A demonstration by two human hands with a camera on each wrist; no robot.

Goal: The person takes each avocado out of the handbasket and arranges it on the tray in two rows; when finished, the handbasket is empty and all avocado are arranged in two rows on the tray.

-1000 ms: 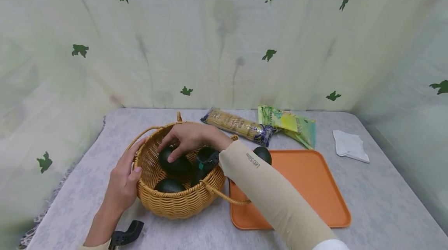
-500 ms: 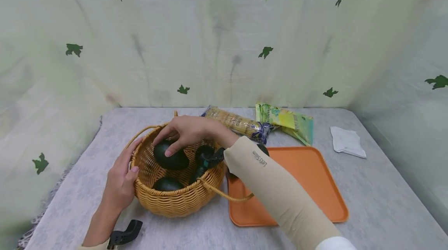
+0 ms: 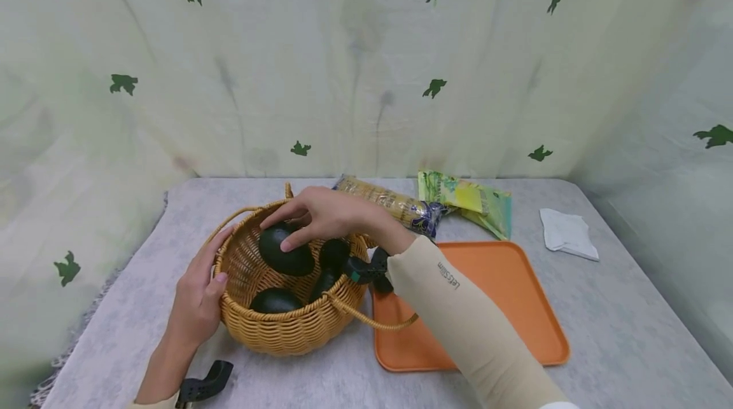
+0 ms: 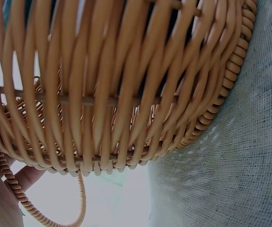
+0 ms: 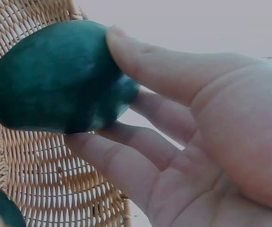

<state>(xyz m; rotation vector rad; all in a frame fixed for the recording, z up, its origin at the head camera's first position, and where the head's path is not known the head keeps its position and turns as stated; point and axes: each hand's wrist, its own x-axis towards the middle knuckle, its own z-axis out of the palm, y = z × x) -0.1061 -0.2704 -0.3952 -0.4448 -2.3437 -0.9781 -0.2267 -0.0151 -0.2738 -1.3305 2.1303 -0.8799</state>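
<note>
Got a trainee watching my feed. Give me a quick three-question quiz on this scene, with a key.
1. What does the right grip hold?
A) white packet
B) rounded dark green object
C) yellow-and-green bag

2. True or false: in the head view, the orange tray lies to the right of the wicker basket.

3. Where is the left grip placed?

Key:
1. B
2. True
3. Against the basket's left side, as seen in the head view

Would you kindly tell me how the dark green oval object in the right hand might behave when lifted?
The dark green oval object may be slippery, as its skin looks smooth and slightly shiny. It seems fairly stiff: no dent shows where the right hand pinches it. If set down, it would probably roll, given its rounded shape.
</note>
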